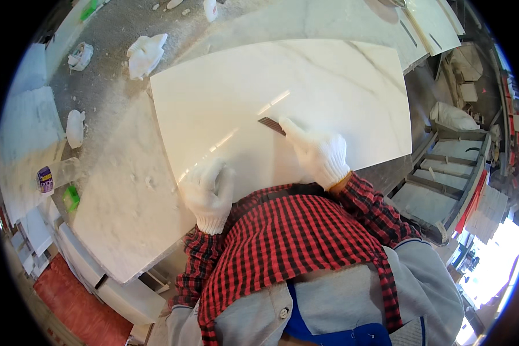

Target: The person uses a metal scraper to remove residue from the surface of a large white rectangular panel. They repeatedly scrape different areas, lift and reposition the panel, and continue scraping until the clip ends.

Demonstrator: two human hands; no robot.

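A large glossy white slab with grey veins lies flat in front of me on the worktable. My right hand, in a white knit glove, is over its near middle with the index finger stretched forward. At that fingertip is a thin dark ribbed strip, which the hand appears to grip against the slab. My left hand, gloved alike, rests at the slab's near left edge with the fingers curled. Whatever those fingers may hold is hidden.
Dusty worktable extends left. A crumpled white cloth, a tape roll, a white glove-like bundle, a clear bottle and a green block lie there. A metal rack stands right; more slabs sit far right.
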